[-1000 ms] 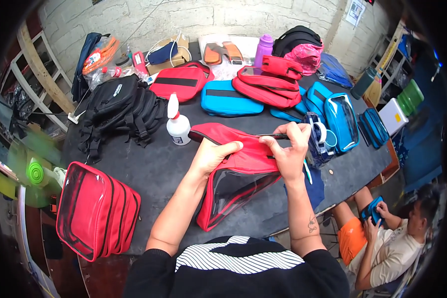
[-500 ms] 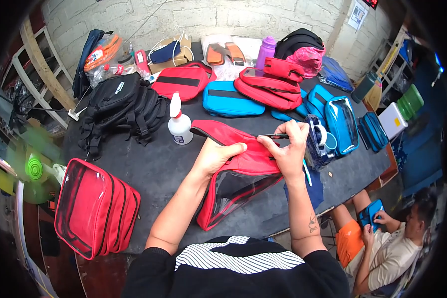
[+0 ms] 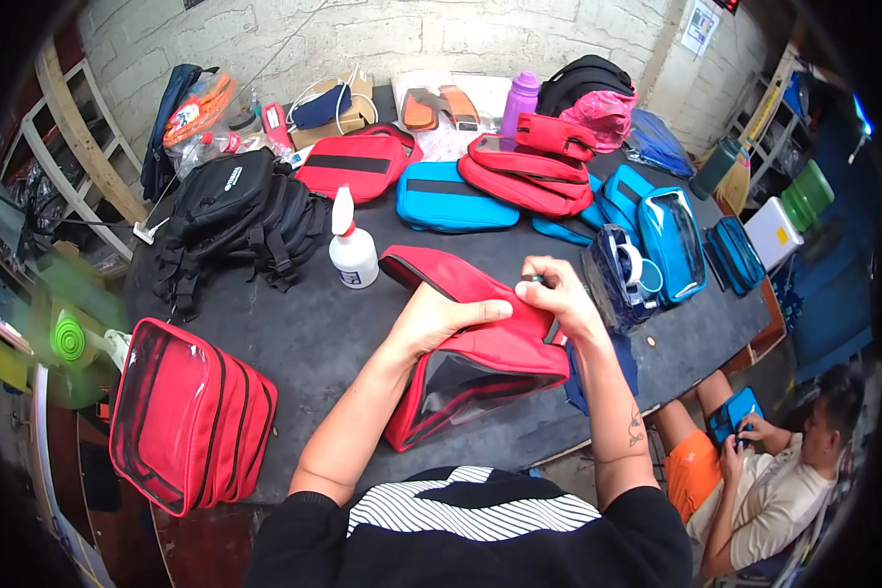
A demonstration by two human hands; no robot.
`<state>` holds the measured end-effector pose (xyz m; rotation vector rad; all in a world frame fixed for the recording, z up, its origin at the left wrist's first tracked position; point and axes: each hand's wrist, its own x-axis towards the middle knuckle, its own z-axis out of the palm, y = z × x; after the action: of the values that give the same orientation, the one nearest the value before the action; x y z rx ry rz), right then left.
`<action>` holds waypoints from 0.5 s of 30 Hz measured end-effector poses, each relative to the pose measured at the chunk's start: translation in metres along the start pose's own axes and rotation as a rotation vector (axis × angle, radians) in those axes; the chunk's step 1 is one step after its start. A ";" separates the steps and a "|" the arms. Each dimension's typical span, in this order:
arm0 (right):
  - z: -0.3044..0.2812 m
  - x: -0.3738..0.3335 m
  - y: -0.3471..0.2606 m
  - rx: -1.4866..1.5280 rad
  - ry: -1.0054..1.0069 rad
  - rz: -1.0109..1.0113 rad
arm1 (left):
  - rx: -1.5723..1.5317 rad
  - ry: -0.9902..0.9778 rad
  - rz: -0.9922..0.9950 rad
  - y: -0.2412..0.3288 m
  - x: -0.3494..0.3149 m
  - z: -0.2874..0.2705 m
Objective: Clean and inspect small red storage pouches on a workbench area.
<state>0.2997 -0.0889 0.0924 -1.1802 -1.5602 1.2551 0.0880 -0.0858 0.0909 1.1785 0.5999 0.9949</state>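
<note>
In front of me, a red bag [image 3: 517, 341] with a clear plastic window is held open above the table. My left hand [image 3: 443, 318] grips it, thumb pressed on the red fabric and the other fingers hidden inside the opening. At the bag's right side my right hand [image 3: 559, 297] is closed around a slim tool [image 3: 532, 279]. Only its dark end shows, and its working end is hidden. A white spray bottle [image 3: 353, 257] stands beyond the bag. To the left sits another red bag [image 3: 250, 412] with a clear face and several zips.
A black backpack [image 3: 235, 220] lies at the left. Farther back are a blue case [image 3: 458, 201], red cases [image 3: 358, 165] and a purple bottle [image 3: 520, 103]. A clear container [image 3: 617, 284] stands at the right. A person [image 3: 784, 461] sits at lower right handling a blue pouch.
My right hand has turned and drawn closer over the bag's edge, so the tool's metal part no longer shows. My left thumb has shifted right along the fabric.
</note>
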 end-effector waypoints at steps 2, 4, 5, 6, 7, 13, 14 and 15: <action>0.002 0.002 0.021 0.364 -0.075 0.003 | 0.164 -0.078 -0.092 0.004 0.002 -0.004; 0.002 0.006 0.029 1.053 -0.137 -0.073 | 0.142 -0.041 -0.115 0.006 -0.001 -0.011; -0.007 0.003 0.027 1.264 -0.211 -0.097 | 0.118 -0.006 -0.138 0.006 -0.001 -0.013; -0.008 0.000 0.023 1.218 -0.085 -0.177 | 0.119 -0.006 -0.138 0.004 -0.001 -0.013; -0.011 0.001 0.031 0.860 0.069 -0.244 | 0.103 0.012 -0.122 -0.001 0.000 -0.014; 0.024 -0.019 -0.011 -0.377 0.363 -0.499 | -0.014 0.037 -0.051 0.002 0.002 -0.011; 0.024 -0.020 -0.016 -0.376 0.358 -0.501 | -0.060 0.044 -0.041 0.002 0.003 -0.010; 0.023 -0.021 -0.020 -0.492 0.348 -0.544 | -0.062 0.043 -0.040 0.001 0.004 -0.010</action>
<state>0.2796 -0.1164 0.1067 -1.0787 -1.7995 0.3008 0.0809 -0.0778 0.0893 1.0885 0.6200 1.0009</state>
